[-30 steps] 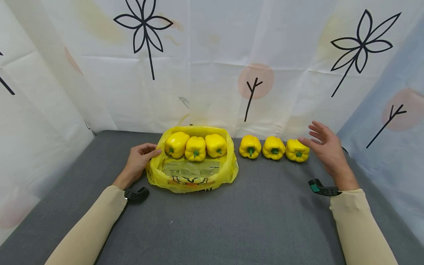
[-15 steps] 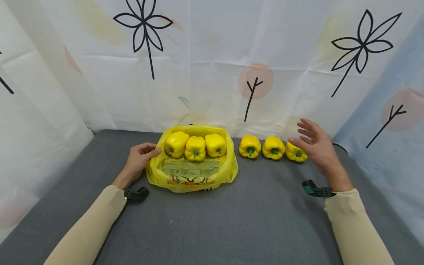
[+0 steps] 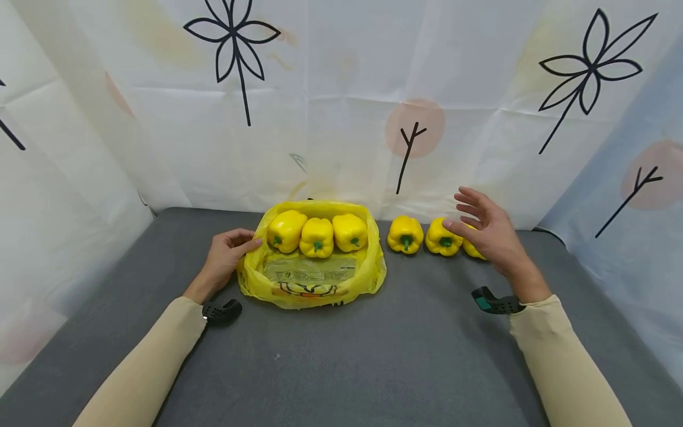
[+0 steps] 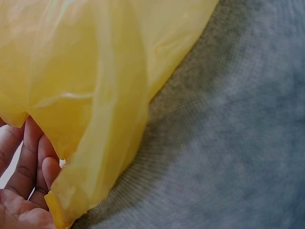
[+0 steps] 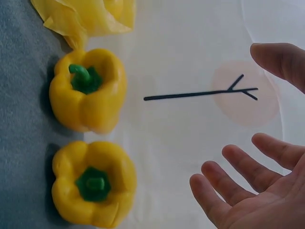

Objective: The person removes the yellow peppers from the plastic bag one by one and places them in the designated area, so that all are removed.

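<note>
A yellow plastic bag [image 3: 312, 299] lies with its mouth spread, holding three yellow bell peppers [image 3: 317, 238] along its far side. My left hand [image 3: 223, 260] pinches the left rim of the bag; in the left wrist view the yellow film [image 4: 114, 119] hangs over its fingers [image 4: 31, 157]. To the right of the bag, three more bell peppers [image 3: 405, 235] stand in a row. Above the right end of that row hovers my right hand [image 3: 493, 240], fingers spread and nothing in it, partly covering the rightmost pepper [image 3: 472, 248]. The right wrist view shows two peppers [image 5: 94, 183] apart from the fingers [image 5: 252, 167].
A dark grey cloth [image 3: 341, 362] covers the table. Behind it and at both sides hangs a white curtain [image 3: 341, 148] printed with plants, close behind the peppers.
My right hand has moved left along the pepper row, from the right of the last pepper to over it. The left hand and the bag have stayed in place.
</note>
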Demonstrator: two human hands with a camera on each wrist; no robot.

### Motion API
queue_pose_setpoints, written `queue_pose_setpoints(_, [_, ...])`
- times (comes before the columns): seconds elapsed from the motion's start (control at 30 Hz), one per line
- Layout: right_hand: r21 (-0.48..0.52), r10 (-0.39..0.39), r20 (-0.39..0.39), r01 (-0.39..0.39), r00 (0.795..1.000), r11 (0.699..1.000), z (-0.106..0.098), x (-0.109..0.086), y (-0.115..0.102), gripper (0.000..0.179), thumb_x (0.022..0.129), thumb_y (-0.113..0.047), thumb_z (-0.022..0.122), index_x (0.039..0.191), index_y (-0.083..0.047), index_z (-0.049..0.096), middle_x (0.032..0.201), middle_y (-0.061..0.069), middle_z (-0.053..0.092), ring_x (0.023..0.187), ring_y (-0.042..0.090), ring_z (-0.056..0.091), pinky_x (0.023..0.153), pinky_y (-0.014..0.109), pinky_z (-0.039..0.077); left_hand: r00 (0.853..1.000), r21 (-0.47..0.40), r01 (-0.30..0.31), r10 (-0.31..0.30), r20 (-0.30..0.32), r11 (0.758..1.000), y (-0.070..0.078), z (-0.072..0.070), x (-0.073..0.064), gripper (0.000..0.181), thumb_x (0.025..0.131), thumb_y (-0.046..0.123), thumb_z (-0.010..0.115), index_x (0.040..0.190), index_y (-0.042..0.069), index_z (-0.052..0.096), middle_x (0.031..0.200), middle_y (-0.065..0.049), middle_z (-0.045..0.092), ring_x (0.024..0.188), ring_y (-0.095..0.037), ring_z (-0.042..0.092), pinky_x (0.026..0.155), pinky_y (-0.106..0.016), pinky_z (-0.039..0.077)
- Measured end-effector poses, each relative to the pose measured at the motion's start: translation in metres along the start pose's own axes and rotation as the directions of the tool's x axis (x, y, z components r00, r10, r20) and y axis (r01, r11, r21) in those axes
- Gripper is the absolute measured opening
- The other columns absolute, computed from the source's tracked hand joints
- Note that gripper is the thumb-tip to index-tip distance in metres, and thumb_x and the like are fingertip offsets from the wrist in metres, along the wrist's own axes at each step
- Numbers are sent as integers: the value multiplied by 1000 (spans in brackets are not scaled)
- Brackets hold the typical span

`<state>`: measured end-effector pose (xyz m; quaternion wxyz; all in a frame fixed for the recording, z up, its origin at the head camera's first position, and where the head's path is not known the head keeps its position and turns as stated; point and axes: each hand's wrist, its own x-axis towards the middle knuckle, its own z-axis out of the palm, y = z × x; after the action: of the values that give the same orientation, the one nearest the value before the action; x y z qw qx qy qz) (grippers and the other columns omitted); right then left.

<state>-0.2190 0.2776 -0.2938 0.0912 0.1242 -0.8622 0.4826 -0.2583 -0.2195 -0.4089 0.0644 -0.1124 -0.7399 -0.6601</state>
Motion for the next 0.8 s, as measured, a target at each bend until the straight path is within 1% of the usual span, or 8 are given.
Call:
queue_pose_setpoints(0.17, [-21, -1, 46, 2, 999, 1000, 12, 7, -7, 85, 94, -22, 75, 162, -12, 25, 161, 16, 32, 145, 40, 33, 115, 59, 29, 1000, -2, -3, 3, -3, 1000, 0, 0, 0, 31, 98, 11, 70, 113, -16, 64, 91, 8, 68, 84, -9, 63, 74, -20, 55])
queue_pose_setpoints(0.33, [-10, -31, 97, 32, 995, 999, 22, 13, -14, 82, 94, -19, 75, 160, -11, 29, 160, 15, 34, 145, 37, 34, 116, 57, 29, 1000, -12, 4, -4, -10, 1000, -1, 0, 0, 29, 97, 10, 70, 112, -14, 65, 92, 4, 68, 84, -10, 63, 74, -20, 55])
queue_pose_setpoints(0.5, [-2, -64, 159, 65, 985, 998, 34, 20, -18, 80, 93, -20, 76, 159, -11, 32, 159, 15, 36, 144, 36, 36, 116, 56, 30, 1000, -19, 11, -12, -21, 1000, 1, 0, 0, 17, 97, 9, 70, 107, -4, 71, 91, 6, 67, 84, -9, 62, 74, -19, 54])
queue_pose_setpoints(0.57, [5, -78, 183, 79, 980, 997, 39, 23, -20, 78, 93, -20, 76, 158, -11, 34, 158, 15, 37, 143, 36, 38, 116, 55, 31, 999, -20, 16, -17, -27, 1000, 2, 0, 0, 14, 96, 9, 71, 105, -2, 72, 90, 7, 67, 84, -10, 61, 74, -19, 53])
queue_pose_setpoints(0.63, [14, -87, 204, 85, 975, 996, 45, 27, -22, 77, 93, -21, 76, 158, -11, 35, 157, 15, 38, 143, 36, 38, 115, 55, 31, 1000, -12, 15, -15, -26, 1000, 2, 0, 0, 16, 97, 9, 70, 107, -3, 71, 90, 7, 67, 84, -9, 61, 75, -19, 53])
queue_pose_setpoints(0.8, [44, -103, 252, 95, 962, 995, 58, 34, -28, 74, 94, -20, 76, 156, -11, 37, 156, 15, 40, 143, 35, 39, 115, 54, 32, 1000, -5, 8, -8, -22, 1000, 1, 1, 0, 26, 97, 10, 70, 111, -12, 67, 93, 4, 67, 84, -10, 62, 74, -19, 54])
